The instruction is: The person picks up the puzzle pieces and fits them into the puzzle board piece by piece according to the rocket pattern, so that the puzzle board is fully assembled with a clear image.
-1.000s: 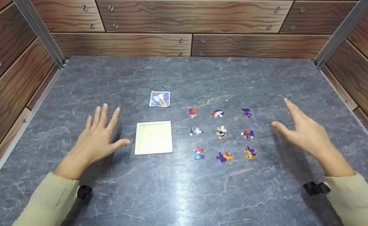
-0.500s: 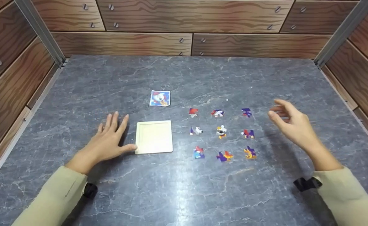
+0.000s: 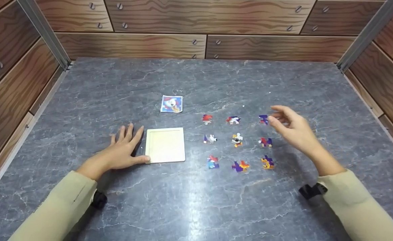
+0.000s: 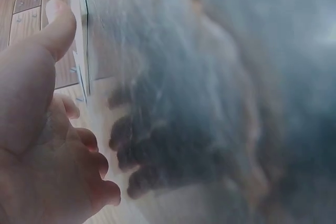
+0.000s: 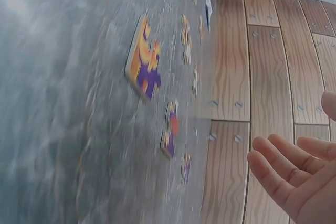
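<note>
My left hand [image 3: 117, 154] lies with spread fingers at the left side of a pale square puzzle tray [image 3: 182, 147], its thumb touching the tray's lower left corner. On the right, my right hand [image 3: 297, 130] hovers with loosely bent fingers beside the purple puzzle piece [image 3: 263, 119] in the top right of the layout; a gap shows between thumb and fingers. In the right wrist view, that hand [image 5: 299, 177] appears above the table, holding nothing. Below the purple piece lie a red and purple piece [image 3: 265, 142] and an orange and purple piece [image 3: 267, 162].
More puzzle pieces lie in rows, among them a red one [image 3: 207, 119], a white one [image 3: 238, 139] and a purple and orange one [image 3: 240, 166]. A small picture card [image 3: 171, 104] rests behind the tray. Wood-patterned walls [image 3: 156, 16] enclose the grey table [image 3: 116, 77].
My right hand has moved left to the top right purple piece, its fingers bending more. My left hand has moved right and down, bringing its thumb to the tray's corner.
</note>
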{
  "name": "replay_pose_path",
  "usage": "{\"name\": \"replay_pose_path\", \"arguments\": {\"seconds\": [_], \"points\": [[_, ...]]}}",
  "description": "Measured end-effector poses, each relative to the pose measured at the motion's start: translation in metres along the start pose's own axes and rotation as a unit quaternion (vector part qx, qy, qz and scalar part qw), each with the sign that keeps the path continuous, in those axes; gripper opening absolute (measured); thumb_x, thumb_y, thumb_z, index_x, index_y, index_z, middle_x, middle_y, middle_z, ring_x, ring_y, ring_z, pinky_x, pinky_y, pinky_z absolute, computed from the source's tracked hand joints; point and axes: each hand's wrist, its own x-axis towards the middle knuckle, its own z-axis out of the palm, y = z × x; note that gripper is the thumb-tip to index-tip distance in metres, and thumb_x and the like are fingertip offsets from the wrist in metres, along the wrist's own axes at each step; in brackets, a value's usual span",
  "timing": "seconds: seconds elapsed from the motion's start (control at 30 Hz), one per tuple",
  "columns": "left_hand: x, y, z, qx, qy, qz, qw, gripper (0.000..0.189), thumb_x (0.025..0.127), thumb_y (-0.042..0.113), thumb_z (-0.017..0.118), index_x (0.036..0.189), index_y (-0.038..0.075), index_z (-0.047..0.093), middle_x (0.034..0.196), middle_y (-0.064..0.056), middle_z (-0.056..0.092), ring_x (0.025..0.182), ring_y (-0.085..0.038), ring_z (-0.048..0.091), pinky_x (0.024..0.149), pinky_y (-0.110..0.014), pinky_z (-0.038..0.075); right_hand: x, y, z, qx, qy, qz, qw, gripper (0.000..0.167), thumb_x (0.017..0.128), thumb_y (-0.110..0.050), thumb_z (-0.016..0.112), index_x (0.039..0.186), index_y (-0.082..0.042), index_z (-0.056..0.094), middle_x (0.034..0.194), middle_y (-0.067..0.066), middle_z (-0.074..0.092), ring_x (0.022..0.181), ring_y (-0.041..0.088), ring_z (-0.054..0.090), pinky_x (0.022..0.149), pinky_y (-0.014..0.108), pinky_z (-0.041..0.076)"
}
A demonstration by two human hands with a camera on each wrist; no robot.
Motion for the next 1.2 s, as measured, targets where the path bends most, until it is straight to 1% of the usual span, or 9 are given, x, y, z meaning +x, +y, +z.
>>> {"name": "replay_pose_path", "arguments": {"seconds": [0.1,0.23,0.33,0.5,0.67,0.73,0.93,1.07,1.2], "points": [[0.002,-0.001,0.0,0.001,-0.008,-0.004,1.0,0.104,0.08,0.072,0.048,0.151,0.013,-0.001,0.149,-0.028,-0.011,0.134,-0.046,-0.016,0.098,-0.069,-0.004,0.004,-0.003,0.006,0.014,-0.016,0.003,0.9998,0.042,0.094,-0.026,0.057,0.128,-0.003,0.052,0.105,0.015,0.065,0.082,0.013,0.061,0.066,0.017,0.048],[0.002,-0.001,0.0,-0.002,-0.012,-0.001,0.9999,0.101,0.08,0.071,0.048,0.151,0.017,0.0,0.149,-0.028,-0.011,0.134,-0.046,-0.016,0.099,-0.068,-0.005,0.01,-0.006,0.015,0.032,-0.031,0.008,0.999,0.042,0.095,-0.028,0.056,0.128,-0.001,0.052,0.103,0.014,0.065,0.081,0.018,0.062,0.066,0.025,0.052],[0.002,-0.001,0.0,-0.005,-0.017,0.005,0.9998,0.097,0.082,0.069,0.047,0.151,0.02,0.001,0.149,-0.029,-0.013,0.134,-0.045,-0.016,0.1,-0.067,-0.006,0.014,-0.009,0.021,0.059,-0.044,0.016,0.9972,0.043,0.095,-0.027,0.056,0.127,0.0,0.051,0.103,0.016,0.064,0.083,0.023,0.063,0.068,0.029,0.053],[0.001,-0.002,-0.001,0.0,-0.029,0.005,0.9996,0.093,0.083,0.069,0.045,0.151,0.023,0.002,0.149,-0.028,-0.016,0.134,-0.044,-0.018,0.1,-0.066,-0.009,0.022,-0.016,0.033,0.099,-0.067,0.03,0.9924,0.042,0.094,-0.024,0.056,0.127,0.002,0.05,0.105,0.02,0.062,0.087,0.03,0.063,0.07,0.033,0.054],[0.002,-0.002,-0.001,0.005,-0.043,0.002,0.9991,0.092,0.084,0.07,0.042,0.151,0.023,0.0,0.148,-0.026,-0.02,0.134,-0.043,-0.02,0.099,-0.065,-0.011,0.032,-0.022,0.046,0.125,-0.087,0.039,0.9875,0.042,0.094,-0.024,0.057,0.127,0.002,0.05,0.107,0.023,0.06,0.085,0.023,0.063,0.07,0.037,0.054],[0.003,-0.002,-0.001,0.002,-0.049,0.003,0.9988,0.091,0.084,0.07,0.041,0.151,0.024,-0.002,0.148,-0.025,-0.022,0.133,-0.043,-0.022,0.098,-0.066,-0.013,0.035,-0.024,0.051,0.136,-0.095,0.042,0.9853,0.042,0.094,-0.024,0.057,0.127,0.003,0.05,0.107,0.024,0.059,0.085,0.024,0.063,0.07,0.038,0.054],[0.004,-0.005,0.0,-0.023,-0.052,0.009,0.9983,0.09,0.084,0.067,0.046,0.151,0.027,0.001,0.148,-0.024,-0.023,0.132,-0.043,-0.023,0.093,-0.071,-0.015,0.045,-0.03,0.066,0.156,-0.119,0.052,0.9792,0.045,0.094,-0.028,0.057,0.127,0.002,0.05,0.109,0.023,0.059,0.092,0.039,0.06,0.072,0.045,0.052],[0.005,-0.006,0.0,-0.022,-0.052,0.011,0.9983,0.088,0.084,0.068,0.045,0.15,0.031,0.001,0.148,-0.023,-0.024,0.132,-0.044,-0.024,0.091,-0.071,-0.016,0.052,-0.032,0.076,0.167,-0.135,0.071,0.9741,0.045,0.094,-0.026,0.056,0.128,0.003,0.049,0.108,0.023,0.059,0.092,0.04,0.059,0.073,0.045,0.052],[0.005,-0.006,-0.001,-0.02,-0.054,0.009,0.9983,0.088,0.084,0.069,0.044,0.15,0.032,0.0,0.148,-0.023,-0.024,0.131,-0.044,-0.025,0.091,-0.072,-0.016,0.061,-0.033,0.086,0.159,-0.145,0.095,0.972,0.044,0.094,-0.025,0.056,0.127,0.004,0.049,0.109,0.023,0.059,0.091,0.037,0.06,0.071,0.04,0.053]]}}
